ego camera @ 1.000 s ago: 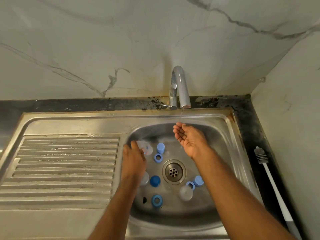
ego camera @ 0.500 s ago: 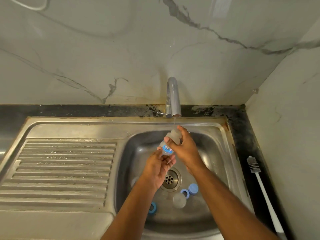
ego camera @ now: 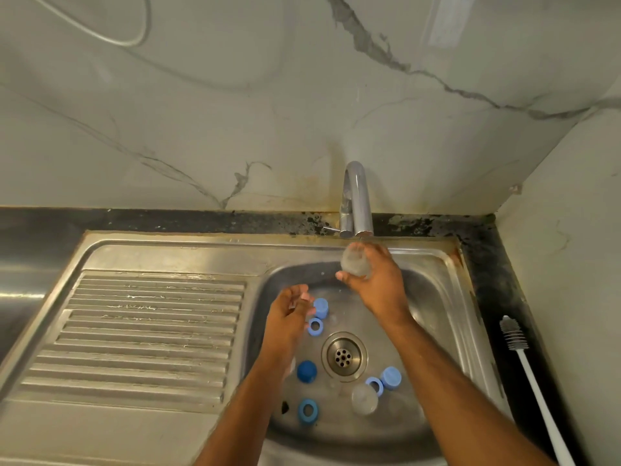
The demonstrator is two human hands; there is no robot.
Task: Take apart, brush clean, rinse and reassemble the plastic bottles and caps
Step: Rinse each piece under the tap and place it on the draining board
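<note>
We see two bare forearms reaching in from the bottom edge, no sleeves showing. The left hand and right hand carry no gloves, and we can make out no rings.

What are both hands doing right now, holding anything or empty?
Left hand: fingers loosely curled over the steel sink basin; whether it holds anything cannot be told.
Right hand: holds a small clear plastic bottle under the chrome tap.

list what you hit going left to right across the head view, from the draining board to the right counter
draining board → left hand → dark blue cap → drain → right hand holding a clear bottle → bottle brush
</note>
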